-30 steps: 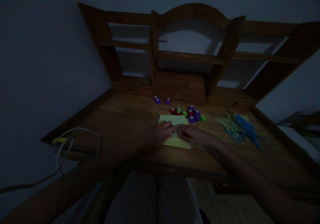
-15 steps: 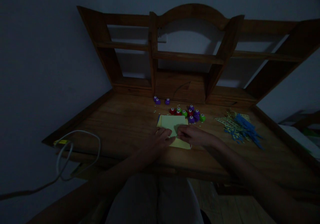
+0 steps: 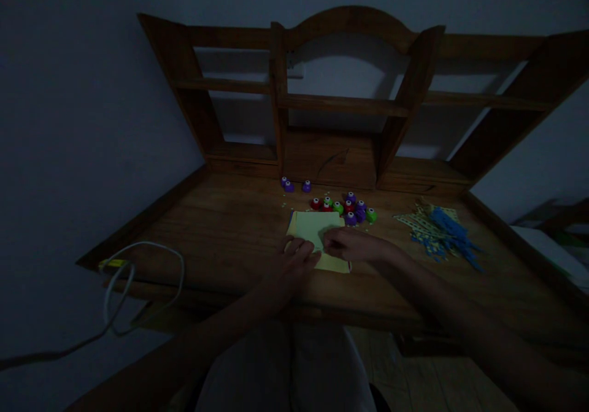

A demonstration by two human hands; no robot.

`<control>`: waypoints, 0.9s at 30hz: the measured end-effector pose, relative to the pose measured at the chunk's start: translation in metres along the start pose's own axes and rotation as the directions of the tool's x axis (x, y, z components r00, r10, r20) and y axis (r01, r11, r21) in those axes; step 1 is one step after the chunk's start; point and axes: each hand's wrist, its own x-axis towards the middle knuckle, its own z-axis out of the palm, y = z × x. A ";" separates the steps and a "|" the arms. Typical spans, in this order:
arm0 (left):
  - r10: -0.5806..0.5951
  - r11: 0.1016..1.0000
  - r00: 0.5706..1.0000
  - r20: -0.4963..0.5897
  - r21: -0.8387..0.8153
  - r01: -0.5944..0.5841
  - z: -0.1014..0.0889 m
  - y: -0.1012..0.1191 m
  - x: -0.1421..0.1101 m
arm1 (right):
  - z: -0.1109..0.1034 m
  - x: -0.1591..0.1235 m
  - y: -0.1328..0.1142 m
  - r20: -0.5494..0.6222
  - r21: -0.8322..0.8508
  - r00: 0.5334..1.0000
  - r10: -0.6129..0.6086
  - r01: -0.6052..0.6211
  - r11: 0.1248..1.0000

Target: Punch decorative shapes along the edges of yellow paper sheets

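A pale green sheet of paper (image 3: 315,223) lies on top of larger yellow paper (image 3: 335,265), near the front of the wooden desk. My left hand (image 3: 297,262) rests over the left side of the papers, its fingers stretched out and slightly apart, with the thumb toward the right. My right hand (image 3: 348,243) is closed, its curled fingertips against the green sheet near its lower right. What those fingertips pinch, if anything, is hidden in the dim light. Just behind the papers stand several small rounded red, green and purple pieces (image 3: 350,218) with eye-like tops.
Several purple pieces (image 3: 288,186) stand further back, with small pale bits scattered nearby. To the right lies a heap of yellow punched strips and blue strips (image 3: 448,231). A white cable (image 3: 181,265) loops over the left front edge. A wooden shelf unit (image 3: 340,102) rises behind.
My left hand has shifted slightly down, its fingers a little more apart. My right hand has moved slightly left and up over the green sheet. The view has shifted a little.
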 end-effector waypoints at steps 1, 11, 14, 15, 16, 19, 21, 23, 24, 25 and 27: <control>0.003 1.000 1.000 0.017 0.016 -0.004 -0.001 0.001 0.001 | 0.000 0.001 0.000 0.004 0.001 1.000 0.002 -0.002 1.000; -0.045 0.993 0.997 0.057 -0.108 0.051 -0.007 0.005 0.003 | 0.006 -0.004 -0.007 -0.227 -0.006 0.973 0.050 -0.053 0.999; -0.070 0.983 0.996 0.057 -0.169 0.078 -0.004 0.004 -0.006 | 0.017 -0.022 -0.026 -0.391 -0.160 0.920 -0.032 -0.033 0.987; -0.075 0.980 0.995 0.060 -0.180 0.085 -0.003 0.004 -0.009 | 0.021 -0.027 -0.032 -0.366 -0.228 0.929 -0.057 -0.030 0.973; -0.079 0.978 0.995 0.061 -0.187 0.089 -0.002 0.003 -0.011 | 0.025 -0.032 -0.039 -0.339 -0.293 0.938 -0.069 -0.036 0.956; -0.098 0.976 0.994 0.051 -0.189 0.106 0.000 0.004 -0.014 | 0.037 -0.037 -0.053 -0.303 -0.425 0.952 -0.042 -0.095 0.900; -0.112 0.976 0.993 0.045 -0.181 0.118 0.000 0.007 -0.014 | 0.042 -0.035 -0.060 -0.305 -0.472 0.952 -0.021 -0.132 0.872; -0.134 0.976 0.990 0.037 -0.168 0.138 0.001 0.011 -0.014 | 0.046 -0.030 -0.063 -0.298 -0.502 0.955 -0.006 -0.151 0.852; -0.154 0.975 0.988 0.030 -0.160 0.157 0.001 0.014 -0.015 | 0.047 -0.029 -0.065 -0.288 -0.511 0.957 0.004 -0.158 0.845; -0.179 0.972 0.984 0.021 -0.153 0.181 0.001 0.016 -0.016 | 0.048 -0.027 -0.065 -0.280 -0.517 0.960 0.017 -0.165 0.840; -0.234 0.963 0.972 -0.001 -0.137 0.231 0.001 0.021 -0.018 | 0.048 -0.026 -0.066 -0.265 -0.519 0.963 0.039 -0.177 0.836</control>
